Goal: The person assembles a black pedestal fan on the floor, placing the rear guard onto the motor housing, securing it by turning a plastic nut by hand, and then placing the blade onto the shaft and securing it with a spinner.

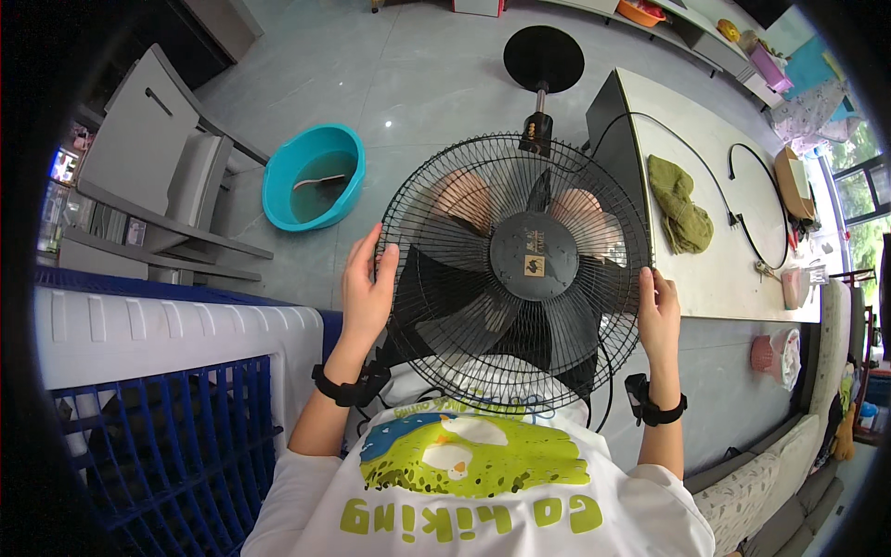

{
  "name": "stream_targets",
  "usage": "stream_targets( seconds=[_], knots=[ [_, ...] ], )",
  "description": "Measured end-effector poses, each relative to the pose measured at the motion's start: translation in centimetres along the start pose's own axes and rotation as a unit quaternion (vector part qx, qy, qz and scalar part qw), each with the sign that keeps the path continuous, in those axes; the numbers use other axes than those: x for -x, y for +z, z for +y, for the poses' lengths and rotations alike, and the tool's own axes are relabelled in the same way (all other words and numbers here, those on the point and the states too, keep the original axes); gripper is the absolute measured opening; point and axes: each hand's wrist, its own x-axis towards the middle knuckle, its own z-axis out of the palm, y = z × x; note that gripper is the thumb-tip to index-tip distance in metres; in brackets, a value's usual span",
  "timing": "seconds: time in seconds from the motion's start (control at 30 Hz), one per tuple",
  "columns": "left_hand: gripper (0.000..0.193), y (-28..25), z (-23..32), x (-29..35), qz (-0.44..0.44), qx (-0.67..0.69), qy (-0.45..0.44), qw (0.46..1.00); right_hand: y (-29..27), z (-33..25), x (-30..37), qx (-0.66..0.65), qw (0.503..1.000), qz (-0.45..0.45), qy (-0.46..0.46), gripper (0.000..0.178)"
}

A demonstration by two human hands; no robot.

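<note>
The pedestal fan [520,265] is lying tilted back across the person's lap, its round black wire grille [436,186] facing up toward the camera and its stand [540,102] stretching away over the grey tiled floor [418,65] to the flat round base [544,58]. It is probably being held this way so the grille front is within easy reach of both hands. Beside it, on the person's right, a long white table [715,269] is carrying a crumpled green cloth [680,204] and a loose black ring [756,200], which looks like a grille rim band, though I cannot be sure. On the left, a blue and white crate-like frame [167,371] is filling the lower corner, and a teal basin [313,176] is sitting on the floor beyond it, well apart from the fan.

The left hand [365,288] is curling around the grille's left edge, fingers hooked over the outer wires and thumb at the rim. The right hand [657,311] is gripping the opposite edge with fingers closed around the rim. Held at either side, the two hands are steadying the grille evenly. Each wrist is wearing a black strap [348,388].

The blades and the hub cap [534,255] are showing only through the wires; the person's knees are appearing as blurred shapes behind them. The motor housing is hidden, and the lower grille edge is hard to separate from the shirt [473,483].
</note>
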Motion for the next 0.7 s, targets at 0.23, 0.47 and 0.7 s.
stream_targets(
  seconds=[0.23,0.47,0.7],
  knots=[
    [0.043,0.0,-1.2,-0.4,0.006,-0.011,0.001,1.0,1.4,-0.3,-0.5,0.011,1.0,-0.006,0.007,0.059],
    [0.044,0.8,-0.7,-0.4,0.025,-0.027,0.041,0.998,2.4,2.1,-1.1,-0.149,0.988,0.0,0.03,0.046],
    [0.044,0.6,-0.9,-0.7,0.01,0.021,-0.011,1.0,3.0,2.2,-1.1,-0.159,0.987,0.028,0.015,0.044]
  ],
)
